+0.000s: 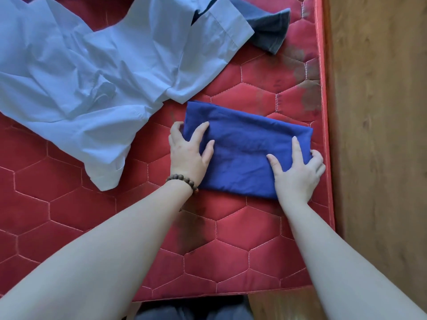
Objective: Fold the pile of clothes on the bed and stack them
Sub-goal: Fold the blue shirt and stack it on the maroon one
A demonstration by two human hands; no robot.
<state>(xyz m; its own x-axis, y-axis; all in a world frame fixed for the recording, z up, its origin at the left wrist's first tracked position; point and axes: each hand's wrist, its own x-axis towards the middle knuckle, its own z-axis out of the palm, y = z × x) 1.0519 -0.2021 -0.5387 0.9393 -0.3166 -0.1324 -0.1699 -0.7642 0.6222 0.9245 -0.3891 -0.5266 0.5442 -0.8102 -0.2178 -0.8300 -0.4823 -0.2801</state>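
1. Both grips on the folded dark blue garment (245,148): left hand (188,153) at its left end, fingers curled over the edge, thumb tucked at the side.
2. Right hand (298,172) at its right end, fingers spread flat on top, the rest wrapped round the right edge.
3. Beaded bracelet (184,181) around the left wrist.
4. Blue garment flat on the red quilted bed (69,204), near the right border.
5. Unfolded light blue shirt (104,65) spread just beyond and to the left, crumpled, one sleeve hanging toward the near side.
6. Dark grey garment (270,28) partly under the shirt, at the far right.
7. Wooden floor (381,135) beside the bed.
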